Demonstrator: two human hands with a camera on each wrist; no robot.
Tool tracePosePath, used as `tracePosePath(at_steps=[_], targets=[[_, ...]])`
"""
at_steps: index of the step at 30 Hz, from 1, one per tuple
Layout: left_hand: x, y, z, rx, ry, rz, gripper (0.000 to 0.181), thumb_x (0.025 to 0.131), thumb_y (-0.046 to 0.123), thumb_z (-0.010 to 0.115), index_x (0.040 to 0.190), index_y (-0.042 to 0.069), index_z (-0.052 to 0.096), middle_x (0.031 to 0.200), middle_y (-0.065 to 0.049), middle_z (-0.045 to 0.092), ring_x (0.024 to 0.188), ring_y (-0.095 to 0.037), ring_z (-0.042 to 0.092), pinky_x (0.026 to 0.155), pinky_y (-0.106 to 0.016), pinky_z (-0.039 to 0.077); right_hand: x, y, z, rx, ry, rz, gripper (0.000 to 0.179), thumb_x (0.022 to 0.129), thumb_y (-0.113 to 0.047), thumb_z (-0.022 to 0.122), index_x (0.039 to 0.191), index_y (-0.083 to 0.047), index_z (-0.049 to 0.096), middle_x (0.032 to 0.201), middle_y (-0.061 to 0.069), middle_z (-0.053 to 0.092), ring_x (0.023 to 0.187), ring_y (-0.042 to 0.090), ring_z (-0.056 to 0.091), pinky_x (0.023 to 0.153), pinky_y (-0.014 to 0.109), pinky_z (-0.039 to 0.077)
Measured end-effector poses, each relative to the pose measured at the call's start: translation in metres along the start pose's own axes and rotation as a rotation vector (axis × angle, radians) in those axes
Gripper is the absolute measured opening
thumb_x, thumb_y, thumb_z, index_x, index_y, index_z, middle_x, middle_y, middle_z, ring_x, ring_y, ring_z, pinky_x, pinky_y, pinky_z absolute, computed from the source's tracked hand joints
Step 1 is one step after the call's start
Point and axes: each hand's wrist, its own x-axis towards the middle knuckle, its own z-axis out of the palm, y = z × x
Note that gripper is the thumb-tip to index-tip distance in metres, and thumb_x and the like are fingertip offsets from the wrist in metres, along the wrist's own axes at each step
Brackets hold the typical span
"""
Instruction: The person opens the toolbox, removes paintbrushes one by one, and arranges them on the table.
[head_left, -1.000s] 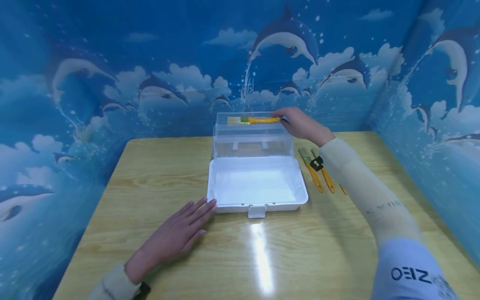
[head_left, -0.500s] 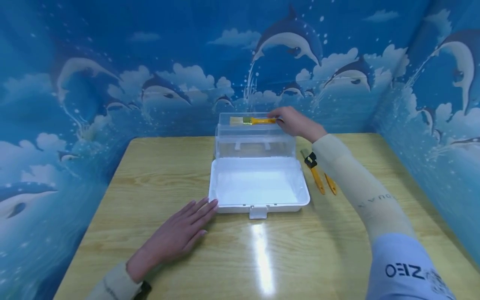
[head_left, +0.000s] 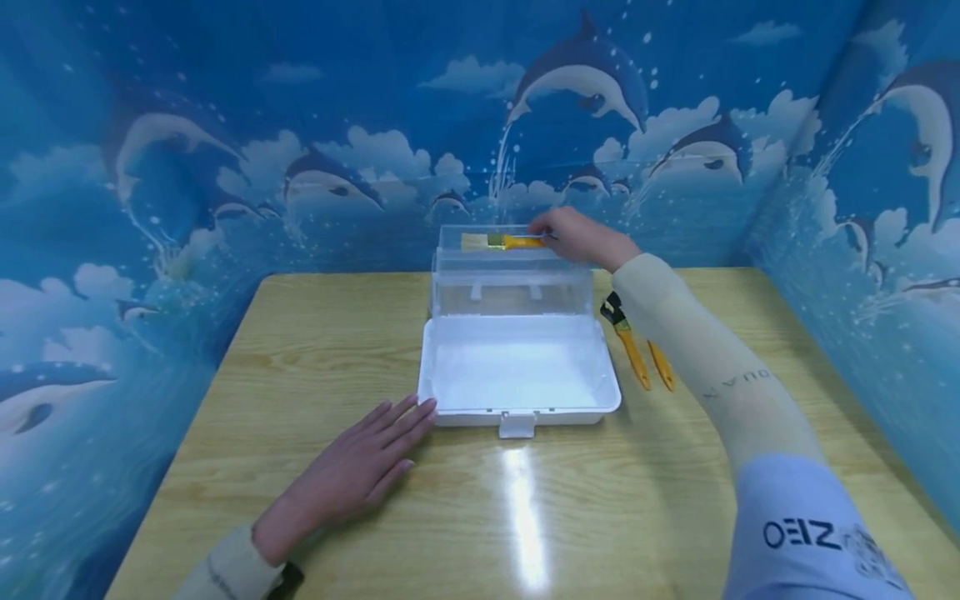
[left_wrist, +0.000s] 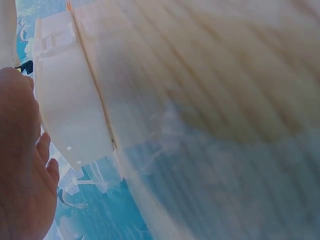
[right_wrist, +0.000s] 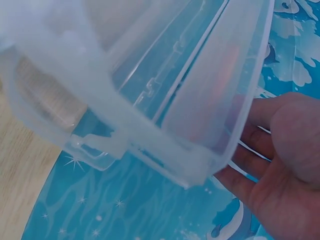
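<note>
A white plastic box (head_left: 517,362) stands with its clear upper tray (head_left: 510,268) raised behind the base. Inside that tray lies a flat paintbrush (head_left: 489,241), pale bristles to the left, its yellow handle running to my right hand (head_left: 573,236). The right wrist view has those fingers reaching behind the edge of the translucent plastic (right_wrist: 190,125); in the head view the thumb side covers the handle end. My left hand (head_left: 348,467) lies palm down with straight fingers, fingertips at the box's front left corner. In the left wrist view it sits beside the white wall.
Right of the box lie a yellow-handled paintbrush (head_left: 634,354) and another brush (head_left: 661,367), partly under my right sleeve. A black wrist-worn device (head_left: 613,308) overlaps the first brush. The front latch (head_left: 517,425) hangs down. Dolphin-printed backdrops border the wooden table (head_left: 330,333).
My right hand has moved left along the tray edge, covering more of the brush handle. Its sleeve now hides more of the loose brushes. The left hand has stayed put.
</note>
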Motion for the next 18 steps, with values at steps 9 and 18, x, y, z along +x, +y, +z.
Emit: tracePosePath(at_steps=[9,18], targets=[[0.000,0.001,0.000,-0.001,0.030,0.023,0.063,0.105,0.029,0.052,0.161,0.011,0.029,0.170,-0.002,0.022,0.155,-0.027,0.025,0.131,-0.032,0.002,0.011,-0.006,0.002,0.027,-0.028,0.027,0.033,0.106,-0.009,0.052,0.137,-0.001,0.061,0.135,0.019,0.063,0.122,0.031,0.061,0.105,0.047,0.054],[0.001,0.001,-0.001,-0.002,0.016,0.009,0.065,0.105,0.029,0.053,0.162,0.012,0.028,0.170,-0.001,0.020,0.155,-0.026,0.024,0.131,-0.032,0.000,0.020,-0.005,0.002,0.033,-0.021,0.011,0.032,0.104,-0.009,0.058,0.134,-0.001,0.063,0.128,0.018,0.066,0.115,0.029,0.063,0.101,0.044,0.056]])
